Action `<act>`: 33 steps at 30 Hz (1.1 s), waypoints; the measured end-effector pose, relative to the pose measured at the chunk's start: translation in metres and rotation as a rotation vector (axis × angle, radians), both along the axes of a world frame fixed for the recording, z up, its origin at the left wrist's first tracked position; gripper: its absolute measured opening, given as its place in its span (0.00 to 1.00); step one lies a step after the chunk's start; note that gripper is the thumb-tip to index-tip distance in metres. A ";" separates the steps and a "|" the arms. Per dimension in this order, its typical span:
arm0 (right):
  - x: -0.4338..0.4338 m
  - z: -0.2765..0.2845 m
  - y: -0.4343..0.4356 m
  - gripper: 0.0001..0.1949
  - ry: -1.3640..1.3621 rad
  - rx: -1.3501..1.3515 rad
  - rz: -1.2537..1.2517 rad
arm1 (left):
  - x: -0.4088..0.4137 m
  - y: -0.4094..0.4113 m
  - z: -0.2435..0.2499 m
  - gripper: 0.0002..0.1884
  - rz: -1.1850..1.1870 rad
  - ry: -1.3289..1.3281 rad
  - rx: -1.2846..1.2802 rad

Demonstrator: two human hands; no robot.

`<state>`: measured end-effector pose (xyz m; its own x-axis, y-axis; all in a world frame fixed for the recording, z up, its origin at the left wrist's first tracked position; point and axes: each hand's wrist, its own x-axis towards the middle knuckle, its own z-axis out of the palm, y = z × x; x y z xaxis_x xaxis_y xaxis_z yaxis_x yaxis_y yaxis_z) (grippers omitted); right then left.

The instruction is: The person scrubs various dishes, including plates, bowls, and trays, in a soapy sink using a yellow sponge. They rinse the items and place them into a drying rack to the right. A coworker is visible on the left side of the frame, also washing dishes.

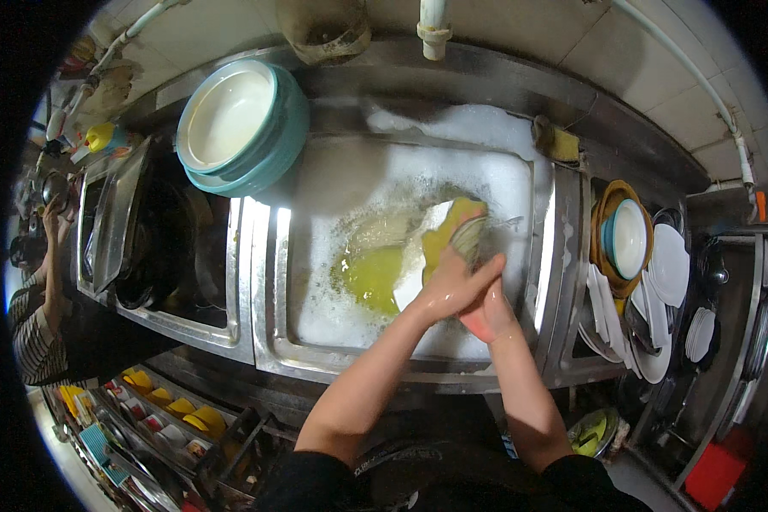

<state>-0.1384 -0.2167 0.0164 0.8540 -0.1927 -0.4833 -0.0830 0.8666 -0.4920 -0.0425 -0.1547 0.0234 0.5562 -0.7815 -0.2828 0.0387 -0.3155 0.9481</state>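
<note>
Over the foamy water of a steel sink [269, 307], my two hands are pressed together. My left hand [451, 281] grips a blurred, striped bundle [468, 237], too unclear to name. My right hand [489, 313] is tucked under and against the left, its fingers partly hidden, so its hold cannot be made out. Just beyond the fingers is a yellow-green cloth or sponge [445, 240]. Beside it, a white dish [411, 285] shows partly above the suds. Greenish water [377, 275] shows through the foam left of my hands.
Stacked teal-and-white bowls [230, 121] stand at the sink's back left corner. Right of the sink are a bowl [630, 237] and white plates [669, 265]. A yellow sponge [563, 144] lies on the back ledge. Another person's arm [52, 256] shows at far left.
</note>
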 end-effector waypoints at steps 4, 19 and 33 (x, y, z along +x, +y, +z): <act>-0.003 -0.024 -0.008 0.37 0.059 -0.205 0.137 | 0.009 0.060 0.012 0.17 0.341 -0.037 0.008; 0.010 -0.011 -0.017 0.32 0.249 -0.578 0.186 | -0.003 0.053 -0.015 0.23 0.430 -0.355 -0.077; -0.052 0.037 0.017 0.29 0.224 -0.705 0.170 | 0.041 -0.005 -0.040 0.33 0.490 -0.078 0.298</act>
<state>-0.1903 -0.1995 0.0535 0.7955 -0.3948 -0.4597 -0.3500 0.3200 -0.8804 -0.0019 -0.1599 -0.0161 0.8608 -0.3207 -0.3952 0.1814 -0.5323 0.8269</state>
